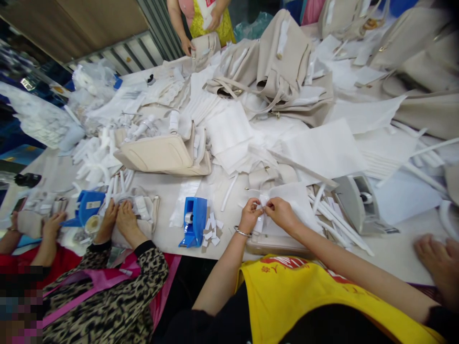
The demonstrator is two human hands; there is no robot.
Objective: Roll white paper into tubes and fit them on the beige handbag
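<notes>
A beige handbag point(279, 242) lies at the table's front edge before me, with a white sheet point(292, 198) over part of it. My left hand point(251, 215), wearing a bracelet, pinches a piece of thin white wrapping point(264, 197) above the bag. From the other side my right hand point(281, 213) closes its fingertips on the same wrapping, almost touching the left ones. What exactly lies between the fingertips is too small to make out. To the left stand a blue tape dispenser point(194, 223) and small white slips point(213, 230).
A grey tape dispenser point(356, 205) and white tubes point(339, 222) lie to my right. Beige bags point(158, 153) and white paper sheets point(322, 148) cover the table beyond. Co-workers' hands point(125, 222) work at left; another person's hand point(439, 260) is at the right edge.
</notes>
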